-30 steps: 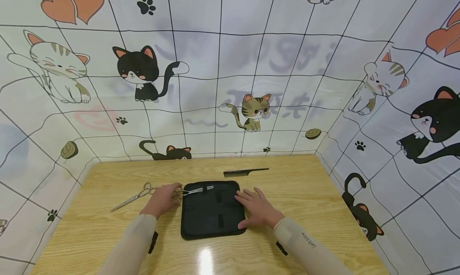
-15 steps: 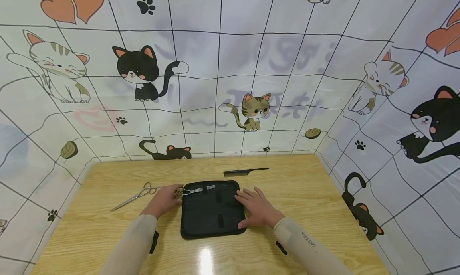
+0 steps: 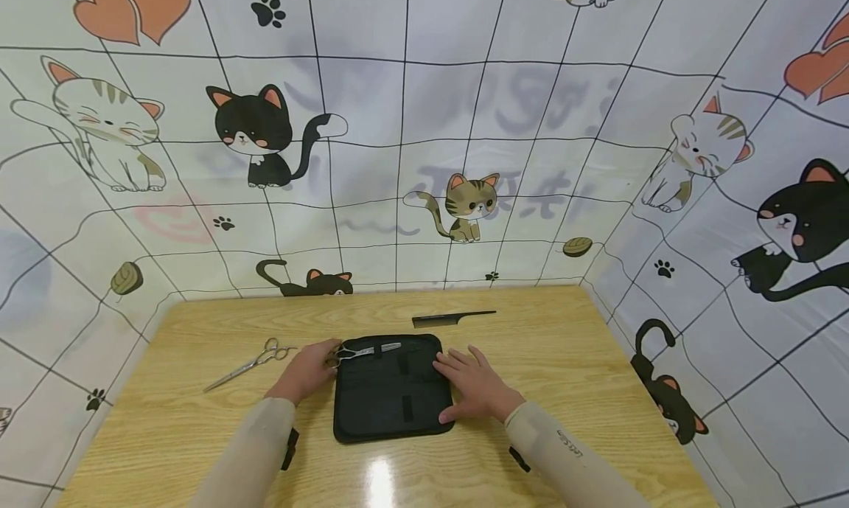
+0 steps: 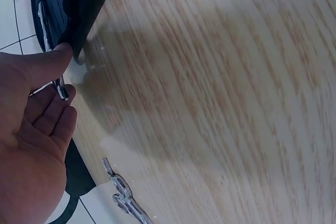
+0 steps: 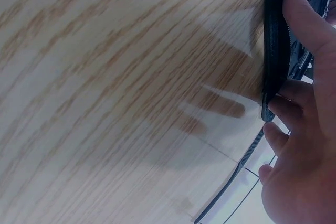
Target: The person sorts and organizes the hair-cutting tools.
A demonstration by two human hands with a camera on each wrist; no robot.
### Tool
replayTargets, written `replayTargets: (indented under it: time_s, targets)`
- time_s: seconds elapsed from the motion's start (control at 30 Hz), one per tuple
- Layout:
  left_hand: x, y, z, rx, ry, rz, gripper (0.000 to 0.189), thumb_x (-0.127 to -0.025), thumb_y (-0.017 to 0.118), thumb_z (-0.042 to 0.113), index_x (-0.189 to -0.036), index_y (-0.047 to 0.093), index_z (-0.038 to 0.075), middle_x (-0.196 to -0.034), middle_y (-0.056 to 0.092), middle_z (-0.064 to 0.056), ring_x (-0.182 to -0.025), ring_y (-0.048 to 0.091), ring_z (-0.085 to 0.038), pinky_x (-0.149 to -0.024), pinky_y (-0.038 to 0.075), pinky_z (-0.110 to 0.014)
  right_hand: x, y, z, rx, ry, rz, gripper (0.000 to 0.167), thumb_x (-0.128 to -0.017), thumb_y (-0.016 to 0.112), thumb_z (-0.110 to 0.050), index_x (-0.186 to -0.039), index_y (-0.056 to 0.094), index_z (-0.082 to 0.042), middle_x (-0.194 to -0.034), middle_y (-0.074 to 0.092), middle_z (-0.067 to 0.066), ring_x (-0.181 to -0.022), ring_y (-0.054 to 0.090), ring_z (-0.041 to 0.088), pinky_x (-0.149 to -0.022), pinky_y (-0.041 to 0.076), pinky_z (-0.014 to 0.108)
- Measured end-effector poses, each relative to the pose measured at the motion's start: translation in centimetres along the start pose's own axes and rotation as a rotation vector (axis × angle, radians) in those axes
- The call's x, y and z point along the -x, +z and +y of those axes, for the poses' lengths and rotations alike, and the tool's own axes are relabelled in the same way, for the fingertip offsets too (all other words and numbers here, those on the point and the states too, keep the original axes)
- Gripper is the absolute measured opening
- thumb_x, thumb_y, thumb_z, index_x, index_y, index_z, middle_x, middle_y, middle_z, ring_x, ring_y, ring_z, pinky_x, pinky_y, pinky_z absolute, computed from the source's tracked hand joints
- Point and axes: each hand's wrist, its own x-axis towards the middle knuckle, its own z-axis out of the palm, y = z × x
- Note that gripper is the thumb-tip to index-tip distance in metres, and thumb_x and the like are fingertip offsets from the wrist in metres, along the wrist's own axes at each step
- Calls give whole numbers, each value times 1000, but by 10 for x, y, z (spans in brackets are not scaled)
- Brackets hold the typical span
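A black zip case (image 3: 371,412) lies on the table with its pocketed face up. Silver scissors (image 3: 365,352) lie across its upper left part, their blades under a small black strap. My left hand (image 3: 306,371) pinches their finger loops at the case's left edge. In the left wrist view the end of the handle (image 4: 62,90) shows between thumb and fingers. My right hand (image 3: 479,386) rests on the case's right edge, fingers spread. In the right wrist view its thumb lies on top of the case (image 5: 276,40) and its fingertips touch the edge.
A second pair of scissors (image 3: 248,363) lies left of my left hand, blades pointing toward the near left. A black tail comb (image 3: 438,320) lies behind the case. Cat-patterned fabric (image 3: 371,220) stands behind the wooden table (image 3: 564,346) and at its sides.
My left hand has moved slightly right, and the scissors have slid a little farther under the strap. The right hand and the case stay where they were.
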Motion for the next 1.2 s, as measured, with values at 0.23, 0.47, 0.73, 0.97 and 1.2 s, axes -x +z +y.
replayTargets:
  time_s: [0.23, 0.47, 0.73, 0.97, 1.2]
  targets:
    - [-1, 2, 2, 5, 13, 5, 54, -89, 68, 5, -139, 51, 1, -135, 59, -19, -123, 57, -37, -101, 47, -52, -1, 1, 1, 4, -4, 3, 102, -72, 67, -73, -152, 36, -18, -159, 34, 1, -149, 27, 26, -121, 12, 57]
    - [-1, 3, 1, 25, 17, 8, 53, -90, 67, 6, -139, 51, 1, -134, 59, -20, -121, 58, -37, -99, 49, -52, -1, 1, 0, 4, -1, 4, 102, -72, 67, -73, -152, 36, -17, -159, 34, 2, -149, 27, 27, -121, 11, 57]
    - [1, 5, 2, 74, 2, 3, 53, -90, 66, 5, -141, 50, 2, -133, 60, -20, -120, 60, -35, -98, 50, -51, 0, 0, -1, -7, -2, 2, 102, -72, 68, -72, -152, 36, -17, -159, 34, 3, -149, 27, 28, -121, 11, 58]
    - [2, 5, 3, 98, 0, 6, 53, -91, 66, 7, -140, 50, 1, -136, 57, -21, -122, 59, -36, -100, 49, -50, 0, 1, -1, 0, 1, -2, 101, -72, 68, -72, -152, 36, -17, -159, 34, 2, -149, 27, 27, -121, 11, 57]
    - [1, 6, 5, 96, 1, 16, 52, -90, 68, 9, -138, 52, 1, -135, 59, -21, -120, 61, -35, -98, 50, -50, -2, 2, 0, 14, 1, 7, 102, -72, 67, -73, -152, 36, -17, -159, 34, 2, -149, 27, 26, -121, 11, 57]
